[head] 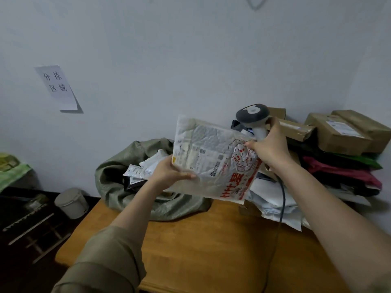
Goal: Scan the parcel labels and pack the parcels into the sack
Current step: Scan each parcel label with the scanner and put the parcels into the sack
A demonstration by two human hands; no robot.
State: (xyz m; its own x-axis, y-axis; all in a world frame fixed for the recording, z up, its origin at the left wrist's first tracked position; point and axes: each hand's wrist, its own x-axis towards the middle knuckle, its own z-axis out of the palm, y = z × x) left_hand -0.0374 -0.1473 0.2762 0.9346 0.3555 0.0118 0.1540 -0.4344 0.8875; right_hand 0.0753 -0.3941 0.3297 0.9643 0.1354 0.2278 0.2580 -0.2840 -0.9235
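Head view, parcel: a flat white padded mailer (213, 157) with red print is held up in the middle of the frame, above the wooden table (211, 246), its printed label facing the camera, probably so the label can be read.
Head view, left hand: the left hand (169, 174) grips the mailer's lower left edge, thumb lying across the front face and the other fingers hidden behind, so the parcel sits between thumb and fingers.
Head view, right hand: the right hand (269, 144) is clenched round the handle of the grey barcode scanner (254, 115), right of centre; a fingertip also touches the mailer's right edge, likely steadying it.
Head view, scanner: its head stands above the mailer's upper right corner; I cannot tell whether it is aimed at the label. Its cable (282, 199) hangs down past the table edge.
Head view, sack: the green woven sack (118, 187) lies open at centre left on the table, below and behind the mailer, with several parcels already in its mouth, near the left hand for an easy drop.
Head view, waiting stock: cardboard boxes (338, 134) and soft bags are stacked at the right of the frame.
Step, as judged: scanning this label; packing follows.
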